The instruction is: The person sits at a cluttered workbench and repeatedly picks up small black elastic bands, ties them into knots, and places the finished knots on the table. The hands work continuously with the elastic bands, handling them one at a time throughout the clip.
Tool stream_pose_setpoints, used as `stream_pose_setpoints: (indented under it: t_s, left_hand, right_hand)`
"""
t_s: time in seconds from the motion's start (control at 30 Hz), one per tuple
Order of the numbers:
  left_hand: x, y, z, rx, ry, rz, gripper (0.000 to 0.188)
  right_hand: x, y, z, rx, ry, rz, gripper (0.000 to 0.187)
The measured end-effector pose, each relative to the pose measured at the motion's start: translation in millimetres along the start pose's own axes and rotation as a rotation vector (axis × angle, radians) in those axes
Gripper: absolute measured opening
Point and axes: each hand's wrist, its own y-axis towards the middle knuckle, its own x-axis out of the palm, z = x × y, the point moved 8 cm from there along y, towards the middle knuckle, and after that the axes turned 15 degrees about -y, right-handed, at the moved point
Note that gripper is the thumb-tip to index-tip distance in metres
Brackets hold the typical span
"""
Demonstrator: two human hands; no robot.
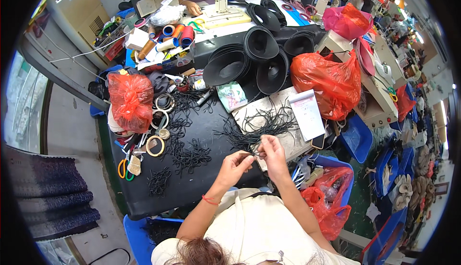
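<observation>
My left hand (234,169) and my right hand (272,154) meet above the table's front edge. Thumb and fingers of each are pinched on a thin black cord (254,154), of which only a short piece shows between them. Just beyond my fingers, a loose tangle of black cords (261,125) spreads over a pale board (249,112). To the left, small bundles of knotted black cords (191,155) lie on the black tabletop (192,190).
Stacked black curved pieces (225,68) stand at the back. Red plastic bags (326,80), a notepad (307,113), tape rolls (155,146), scissors (126,169) and thread spools (168,36) surround the work area. Blue bins (357,140) stand right. Across the table, another person's hand (193,9) is near a sewing machine (221,3).
</observation>
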Motion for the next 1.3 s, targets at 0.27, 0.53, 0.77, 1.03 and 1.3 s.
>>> stream_pose_setpoints:
  t_s: [0.27,0.53,0.77,1.03,1.3]
  left_hand:
    - [0,2,11,0.001,-0.052,0.031,0.019]
    - [-11,5,6,-0.026,-0.181,0.074,0.019]
    - [6,11,19,0.054,-0.449,0.067,0.021]
    - [22,6,30,-0.142,-0.249,-0.089,0.016]
    - [22,-3,24,-0.188,-0.308,-0.048,0.014]
  right_hand:
    - [9,-16,-9,-0.076,-0.222,-0.232,0.012]
    - [13,-21,-7,-0.037,-0.128,-0.304,0.015]
    - [26,-29,-16,-0.103,-0.107,-0.119,0.014]
    - [22,-16,-51,-0.337,-0.387,-0.19,0.017]
    - [22,-10,-20,-0.045,-0.104,-0.279,0.023]
